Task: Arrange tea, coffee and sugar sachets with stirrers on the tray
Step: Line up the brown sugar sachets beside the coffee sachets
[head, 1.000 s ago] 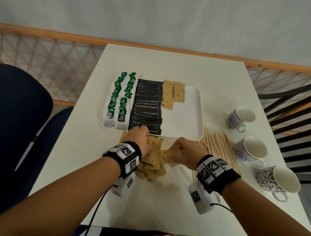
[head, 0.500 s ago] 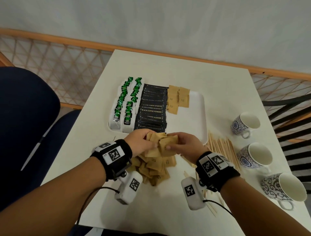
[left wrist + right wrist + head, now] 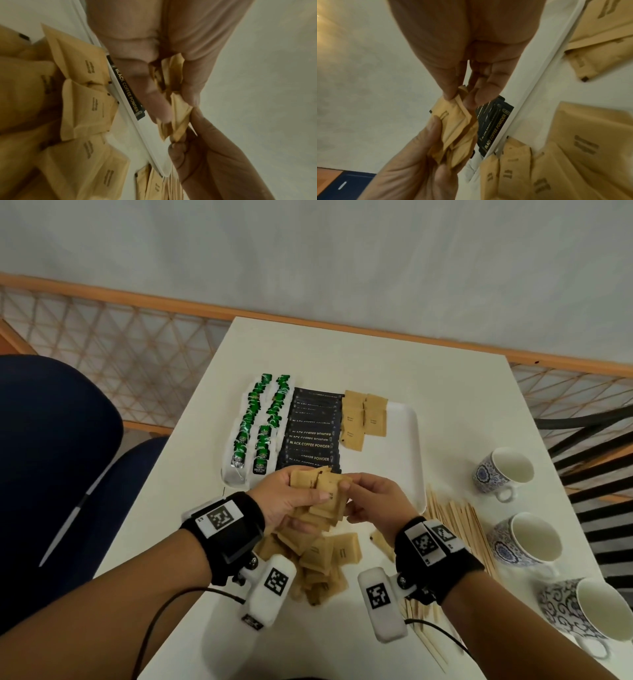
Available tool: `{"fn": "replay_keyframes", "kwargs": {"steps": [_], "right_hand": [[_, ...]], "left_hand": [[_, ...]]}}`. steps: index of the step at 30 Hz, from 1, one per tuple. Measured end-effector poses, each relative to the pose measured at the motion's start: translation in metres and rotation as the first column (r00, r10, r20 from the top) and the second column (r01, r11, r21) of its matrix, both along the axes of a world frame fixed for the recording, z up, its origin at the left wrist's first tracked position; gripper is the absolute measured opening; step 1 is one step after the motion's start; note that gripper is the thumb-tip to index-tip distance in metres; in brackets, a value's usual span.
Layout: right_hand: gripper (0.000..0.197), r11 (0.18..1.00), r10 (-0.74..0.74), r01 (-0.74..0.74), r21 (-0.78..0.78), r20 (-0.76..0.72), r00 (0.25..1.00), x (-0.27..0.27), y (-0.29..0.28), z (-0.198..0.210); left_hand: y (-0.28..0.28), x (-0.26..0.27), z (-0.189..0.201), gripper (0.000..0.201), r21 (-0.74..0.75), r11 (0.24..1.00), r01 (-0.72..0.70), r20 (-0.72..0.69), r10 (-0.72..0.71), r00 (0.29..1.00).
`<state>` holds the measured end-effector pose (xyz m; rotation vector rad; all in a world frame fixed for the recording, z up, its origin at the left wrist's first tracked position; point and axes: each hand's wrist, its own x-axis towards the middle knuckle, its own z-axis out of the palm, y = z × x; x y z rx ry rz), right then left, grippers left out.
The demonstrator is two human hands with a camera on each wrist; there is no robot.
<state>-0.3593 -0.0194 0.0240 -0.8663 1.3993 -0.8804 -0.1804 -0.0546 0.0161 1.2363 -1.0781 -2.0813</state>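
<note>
Holding a bunch of brown sugar sachets (image 3: 320, 491), the left hand (image 3: 287, 501) has its fingers curled round them above the near edge of the white tray (image 3: 397, 460). The right hand (image 3: 373, 501) pinches one corner of the same bunch. On the tray lie green tea bags (image 3: 260, 426) with the words "GREEN TEA", black sachets (image 3: 313, 433) printed "BLACK COFFEE POWDER", and a few sugar sachets (image 3: 364, 417) whose print is too small to read. More brown sachets (image 3: 322, 559) lie in a loose pile on the white bench (image 3: 342, 350). Wooden stirrers (image 3: 459, 525) lie beside three patterned cups (image 3: 503, 474). Behind is a pale wall and a lattice railing (image 3: 113, 344).
</note>
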Motion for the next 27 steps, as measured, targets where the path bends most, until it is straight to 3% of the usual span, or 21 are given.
{"fn": "replay_keyframes", "kwargs": {"steps": [3, 7, 12, 14, 17, 19, 21, 27], "right_hand": [[0.011, 0.999, -0.011, 0.015, -0.047, 0.070, 0.997, 0.000, -0.005, 0.003], [0.007, 0.995, -0.081, 0.088, -0.048, 0.142, 0.987, -0.005, -0.017, 0.001], [0.015, 0.989, -0.146, 0.151, -0.009, 0.202, 0.968, -0.016, -0.033, -0.005], [0.015, 0.967, -0.232, 0.247, -0.067, 0.183, 0.955, -0.024, -0.043, -0.007], [0.015, 0.903, -0.304, 0.329, -0.275, 0.129, 0.944, -0.038, -0.055, -0.010], [0.017, 0.888, -0.200, 0.158, -0.432, -0.053, 0.978, -0.044, -0.056, -0.014], [0.020, 0.879, -0.048, -0.088, -0.468, -0.271, 0.961, -0.045, -0.052, -0.022], [0.024, 0.932, 0.077, -0.180, -0.315, -0.315, 0.946, -0.047, -0.050, -0.027]], "left_hand": [[-0.009, -0.005, -0.001, 0.056, -0.030, 0.998, -0.058, 0.050, 0.060, 0.997], [-0.022, -0.010, 0.001, 0.041, -0.007, 0.998, -0.062, 0.033, 0.062, 0.998], [-0.037, -0.017, -0.002, 0.036, 0.057, 0.994, -0.090, 0.011, 0.090, 0.996], [-0.044, -0.020, -0.006, 0.038, 0.081, 0.991, -0.109, 0.031, 0.107, 0.994], [-0.056, -0.025, -0.010, 0.031, 0.112, 0.984, -0.139, 0.042, 0.135, 0.990], [-0.062, -0.030, -0.011, 0.024, 0.119, 0.984, -0.134, 0.019, 0.133, 0.991], [-0.066, -0.036, -0.011, 0.022, 0.127, 0.981, -0.150, 0.001, 0.151, 0.989], [-0.072, -0.044, -0.020, 0.038, 0.135, 0.971, -0.196, 0.022, 0.195, 0.981]]}}
